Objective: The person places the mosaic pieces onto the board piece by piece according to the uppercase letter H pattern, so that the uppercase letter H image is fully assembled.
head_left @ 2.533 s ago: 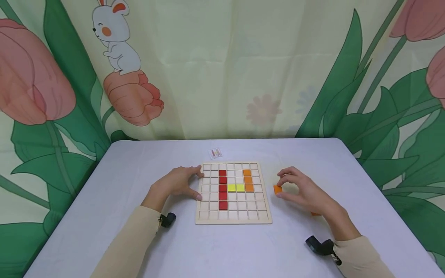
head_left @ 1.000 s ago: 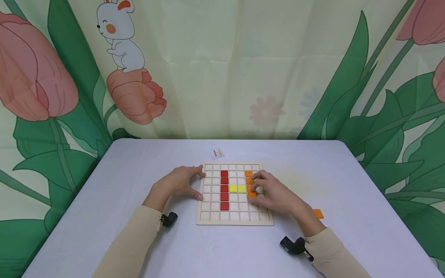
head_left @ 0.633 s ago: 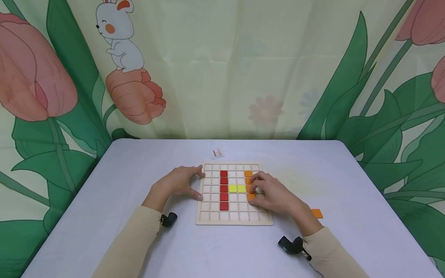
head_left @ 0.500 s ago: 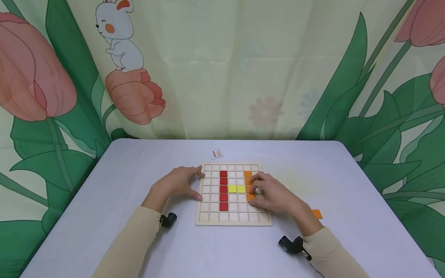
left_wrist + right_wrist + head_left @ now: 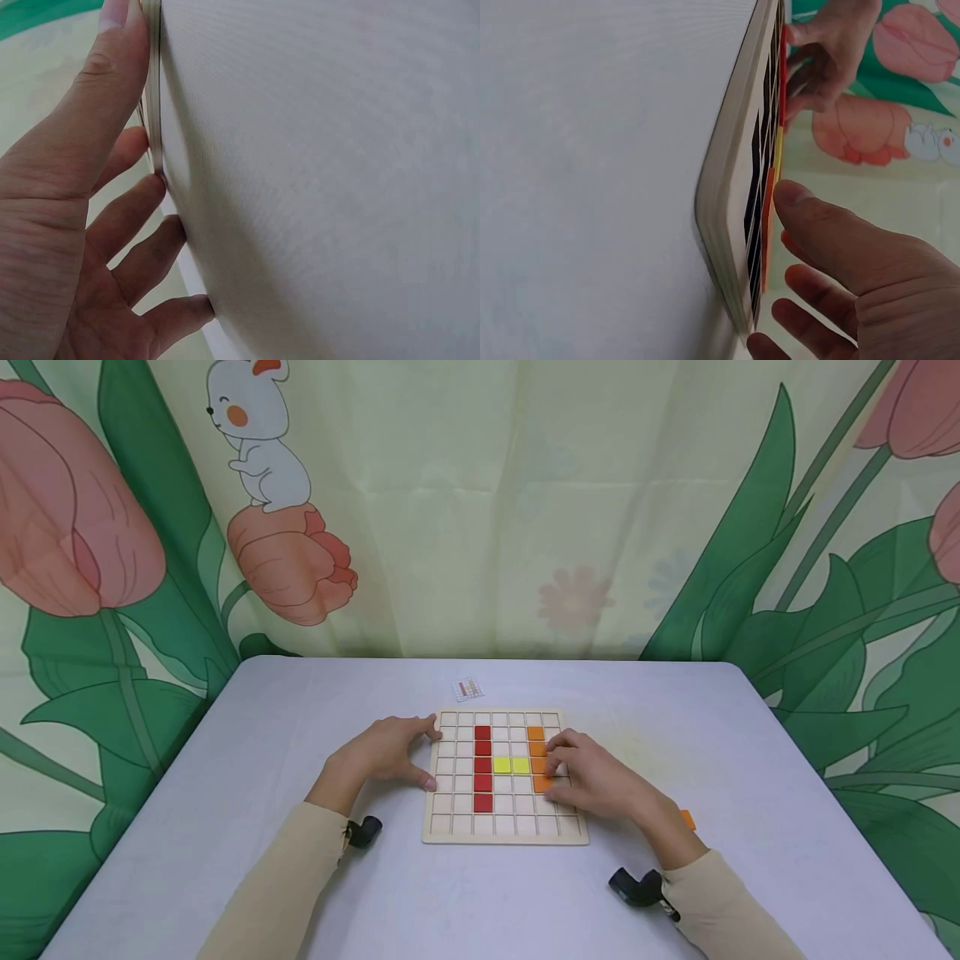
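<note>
In the head view a wooden grid board (image 5: 506,827) lies on the table with a column of red tiles (image 5: 483,766), two yellow tiles (image 5: 511,765) and a column of orange tiles (image 5: 536,748). My left hand (image 5: 381,750) rests its thumb and fingertips against the board's left edge, fingers spread; the left wrist view shows this hand (image 5: 112,195) along the thin edge. At the lowest orange tile (image 5: 542,784), my right hand (image 5: 600,778) hovers with thumb and fingers apart. The right wrist view has the thumb (image 5: 810,210) close by the orange tiles' (image 5: 767,240) side.
Behind the board lies a small pattern card (image 5: 468,689). One loose orange tile (image 5: 687,819) sits on the white table (image 5: 510,902), partly behind the right wrist. A floral curtain (image 5: 450,527) stands at the far table edge.
The right hand carried an orange tile from the board's right side onto the fourth cell of the orange column, then drew slightly right, off it. The left hand stays at the edge.
</note>
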A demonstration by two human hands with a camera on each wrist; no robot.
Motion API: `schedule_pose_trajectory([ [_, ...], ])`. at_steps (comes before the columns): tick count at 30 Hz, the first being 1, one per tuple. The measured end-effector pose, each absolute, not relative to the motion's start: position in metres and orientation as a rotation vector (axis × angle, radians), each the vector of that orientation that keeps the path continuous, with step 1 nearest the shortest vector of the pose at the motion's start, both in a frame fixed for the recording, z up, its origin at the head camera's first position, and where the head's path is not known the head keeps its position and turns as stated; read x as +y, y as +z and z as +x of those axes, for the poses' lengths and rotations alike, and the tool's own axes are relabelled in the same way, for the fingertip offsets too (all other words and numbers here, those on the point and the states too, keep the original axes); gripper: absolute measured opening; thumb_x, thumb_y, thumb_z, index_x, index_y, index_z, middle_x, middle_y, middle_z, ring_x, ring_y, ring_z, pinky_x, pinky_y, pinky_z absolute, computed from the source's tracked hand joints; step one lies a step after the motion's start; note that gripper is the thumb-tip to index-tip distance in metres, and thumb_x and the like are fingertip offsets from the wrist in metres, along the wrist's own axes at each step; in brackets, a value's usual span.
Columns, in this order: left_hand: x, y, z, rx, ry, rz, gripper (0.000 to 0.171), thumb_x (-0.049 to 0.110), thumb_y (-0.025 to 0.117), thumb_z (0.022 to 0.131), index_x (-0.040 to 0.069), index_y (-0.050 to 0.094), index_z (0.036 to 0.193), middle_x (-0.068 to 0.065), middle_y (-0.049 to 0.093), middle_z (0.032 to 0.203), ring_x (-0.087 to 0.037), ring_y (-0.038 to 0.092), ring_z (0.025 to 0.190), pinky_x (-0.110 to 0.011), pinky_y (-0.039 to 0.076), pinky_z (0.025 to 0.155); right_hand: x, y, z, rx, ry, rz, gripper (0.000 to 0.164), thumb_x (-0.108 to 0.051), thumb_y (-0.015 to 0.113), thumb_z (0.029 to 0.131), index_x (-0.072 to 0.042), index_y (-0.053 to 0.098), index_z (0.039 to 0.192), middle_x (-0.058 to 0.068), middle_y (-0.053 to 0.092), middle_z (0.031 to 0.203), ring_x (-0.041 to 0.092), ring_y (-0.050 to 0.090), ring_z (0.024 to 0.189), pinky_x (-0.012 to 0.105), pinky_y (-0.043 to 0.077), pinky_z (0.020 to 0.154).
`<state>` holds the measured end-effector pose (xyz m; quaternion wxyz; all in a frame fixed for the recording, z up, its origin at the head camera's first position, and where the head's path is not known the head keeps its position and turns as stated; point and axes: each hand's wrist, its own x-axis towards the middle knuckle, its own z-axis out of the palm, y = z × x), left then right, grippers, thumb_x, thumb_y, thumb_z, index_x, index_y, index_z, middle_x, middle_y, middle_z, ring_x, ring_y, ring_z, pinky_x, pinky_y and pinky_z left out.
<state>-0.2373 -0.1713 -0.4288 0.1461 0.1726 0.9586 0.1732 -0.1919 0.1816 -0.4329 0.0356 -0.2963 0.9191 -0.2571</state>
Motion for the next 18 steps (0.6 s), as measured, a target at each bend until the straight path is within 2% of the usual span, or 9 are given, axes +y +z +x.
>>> schedule_pose_trajectory([
  [10,-0.172,-0.429,-0.239,2.753,0.5,0.505,0.085,0.056,0.094,0.062,0.029,0.063,0.136,-0.003,0.045,0.16,-0.029,0.044,0.146,-0.051,0.039,0.118,0.204,-0.433,-0.19,2.839,-0.778,-0.948,0.015,-0.021,0.082,0.088,-0.023,0.067,0.091,0.004,0.058,0.129,0.023,0.056,0.121,0.046,0.05,0.103],
  [18,-0.171,-0.427,-0.239,2.748,0.495,0.477,0.086,0.054,0.095,0.062,0.029,0.063,0.137,-0.003,0.045,0.161,-0.031,0.042,0.147,-0.052,0.038,0.119,0.218,-0.422,-0.193,2.86,-0.719,-0.937,0.016,-0.022,0.083,0.088,-0.022,0.069,0.097,0.003,0.06,0.126,0.025,0.057,0.12,0.049,0.052,0.102],
])
